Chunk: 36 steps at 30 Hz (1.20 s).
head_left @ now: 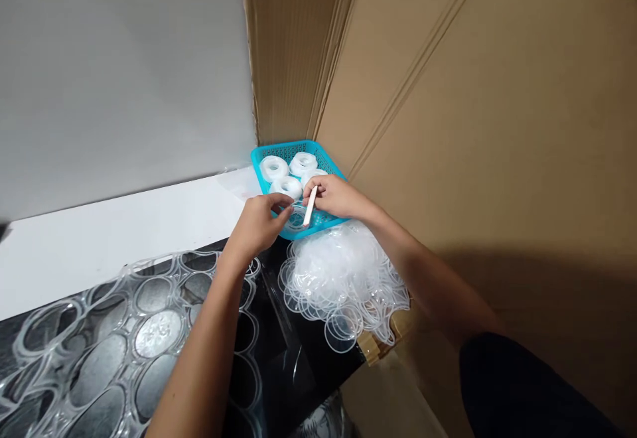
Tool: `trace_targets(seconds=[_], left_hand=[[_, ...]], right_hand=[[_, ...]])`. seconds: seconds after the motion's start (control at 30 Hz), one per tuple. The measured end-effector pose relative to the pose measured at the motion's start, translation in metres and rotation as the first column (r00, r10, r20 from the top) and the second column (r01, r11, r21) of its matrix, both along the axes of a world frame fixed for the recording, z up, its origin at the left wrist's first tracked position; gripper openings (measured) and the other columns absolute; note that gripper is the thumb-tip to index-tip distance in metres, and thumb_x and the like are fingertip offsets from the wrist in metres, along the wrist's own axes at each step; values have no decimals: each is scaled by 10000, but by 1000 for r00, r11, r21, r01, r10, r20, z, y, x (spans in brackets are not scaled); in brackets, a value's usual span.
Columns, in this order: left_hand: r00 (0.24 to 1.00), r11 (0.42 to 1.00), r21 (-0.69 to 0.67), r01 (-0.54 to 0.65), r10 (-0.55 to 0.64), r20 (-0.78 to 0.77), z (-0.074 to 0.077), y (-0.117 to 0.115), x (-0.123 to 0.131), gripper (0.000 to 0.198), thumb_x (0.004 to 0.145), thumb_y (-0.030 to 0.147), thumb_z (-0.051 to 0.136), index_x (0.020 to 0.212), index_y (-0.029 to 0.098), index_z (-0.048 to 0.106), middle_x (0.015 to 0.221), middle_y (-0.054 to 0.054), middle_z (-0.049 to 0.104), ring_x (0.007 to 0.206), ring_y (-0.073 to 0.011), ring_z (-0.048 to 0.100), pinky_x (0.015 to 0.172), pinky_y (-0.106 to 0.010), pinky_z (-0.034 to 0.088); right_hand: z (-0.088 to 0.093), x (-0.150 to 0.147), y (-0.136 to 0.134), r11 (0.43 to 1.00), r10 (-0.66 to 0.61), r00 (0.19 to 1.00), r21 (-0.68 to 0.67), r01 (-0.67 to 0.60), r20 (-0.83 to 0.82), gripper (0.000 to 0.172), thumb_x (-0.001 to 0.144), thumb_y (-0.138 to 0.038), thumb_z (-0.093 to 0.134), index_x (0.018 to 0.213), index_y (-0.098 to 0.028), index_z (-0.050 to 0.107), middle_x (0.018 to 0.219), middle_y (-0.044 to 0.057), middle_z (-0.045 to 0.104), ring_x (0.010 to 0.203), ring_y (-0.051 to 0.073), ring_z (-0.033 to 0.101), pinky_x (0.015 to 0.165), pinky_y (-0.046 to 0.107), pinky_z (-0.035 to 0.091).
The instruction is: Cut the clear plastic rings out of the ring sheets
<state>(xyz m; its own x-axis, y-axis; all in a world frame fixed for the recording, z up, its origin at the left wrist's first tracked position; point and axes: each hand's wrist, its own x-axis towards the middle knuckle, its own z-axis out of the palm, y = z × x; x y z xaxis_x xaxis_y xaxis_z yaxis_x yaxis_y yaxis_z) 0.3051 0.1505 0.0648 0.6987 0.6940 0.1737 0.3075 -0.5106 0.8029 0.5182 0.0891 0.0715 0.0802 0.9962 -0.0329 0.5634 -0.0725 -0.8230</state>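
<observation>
My right hand (331, 195) is closed around a flat white stick (310, 207) and reaches over the front of a blue plastic basket (326, 227). Left of it, my left hand (269, 220) has its thumb and fingers pinched together at the basket's near edge, by some thin clear rings (295, 218). Whether one of those rings is between its fingertips is too small to make out. Behind my hands, several white ring stacks (274, 168) sit inside the basket. A heap of clear thin rings (343, 272) lies just in front of the basket, below my right forearm.
A clear plastic sheet with large round holes (130, 324) spreads over the black surface (293, 358) at left. Behind it runs a white ledge (129, 232) along a grey wall (124, 79). Tall cardboard (478, 126) stands behind and right of the basket.
</observation>
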Motion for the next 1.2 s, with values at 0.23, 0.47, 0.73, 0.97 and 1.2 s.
trace_targets(seconds=[0.23,0.47,0.73,0.97,1.2], left_hand=[[995,994,106,-30,40,-94,-2,2,6,321,938,202,536,1127,157,793,1026,-112,815,921,-240,749,856,-371,565],[988,983,178,43,-15,-154,-8,0,10,339,961,189,499,1166,148,766,1090,-132,796,927,-245,724,879,-382,546],[977,979,185,88,-49,-206,-19,-1,15,361,980,155,443,1210,149,721,1218,-143,742,1098,-275,677,984,-435,539],[965,957,241,164,-105,-241,-26,3,15,521,922,67,438,1393,180,628,1447,-92,656,1221,-303,581,1107,-496,479],[975,969,229,89,-38,-219,-31,6,21,469,873,107,504,1299,134,698,1164,-154,758,1122,-334,613,986,-521,529]], right_hand=[[-14,-1,1,999,-35,967,-23,42,253,97,793,-91,707,823,-182,724,797,16,762,733,154,688,671,243,453],[-10,1,3,993,-55,927,-79,90,372,186,800,-52,648,848,-198,754,793,36,775,755,199,705,717,283,472],[-18,0,6,991,-70,961,-93,98,269,171,770,-52,690,881,-175,734,786,11,765,723,159,688,698,251,473],[-13,6,1,998,-53,971,44,44,232,120,790,-98,678,864,-191,690,877,33,760,807,181,696,717,260,480],[5,-1,-6,987,-76,956,156,32,284,116,851,-128,610,930,-196,660,912,42,749,817,191,677,752,286,477]])
